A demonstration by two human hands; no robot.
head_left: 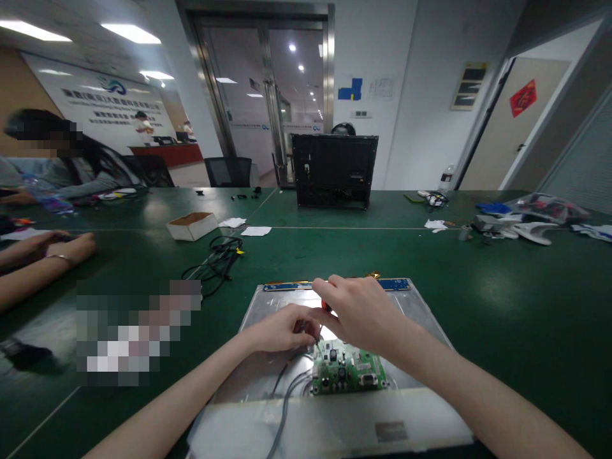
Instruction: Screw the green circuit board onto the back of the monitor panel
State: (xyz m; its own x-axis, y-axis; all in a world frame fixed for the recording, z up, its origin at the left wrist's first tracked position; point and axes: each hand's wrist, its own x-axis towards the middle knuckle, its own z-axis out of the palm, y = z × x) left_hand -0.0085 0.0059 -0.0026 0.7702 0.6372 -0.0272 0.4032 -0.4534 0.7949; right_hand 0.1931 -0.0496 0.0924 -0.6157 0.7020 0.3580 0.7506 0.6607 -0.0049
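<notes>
A metal-backed display panel (248, 376) lies flat on the table before me, with a green circuit board (351, 366) on its middle. My right hand (361, 309) is closed around a screwdriver (326, 306) whose red and black handle shows between the fingers. Its thin shaft points down at the board's upper left corner. Beside that corner, my left hand (287, 328) is pinched close to the shaft; what it holds is hidden. Grey cables (285, 408) run from the board's left side toward me. Along the panel's far edge sits a narrow blue circuit strip (396, 285).
Black cables (217, 261) lie tangled left of the panel, near an open white box (192, 226) and paper slips. A black monitor casing (335, 171) stands at the far side. Another person's hands (71, 248) rest at left. Plastic parts (511, 226) are scattered at right.
</notes>
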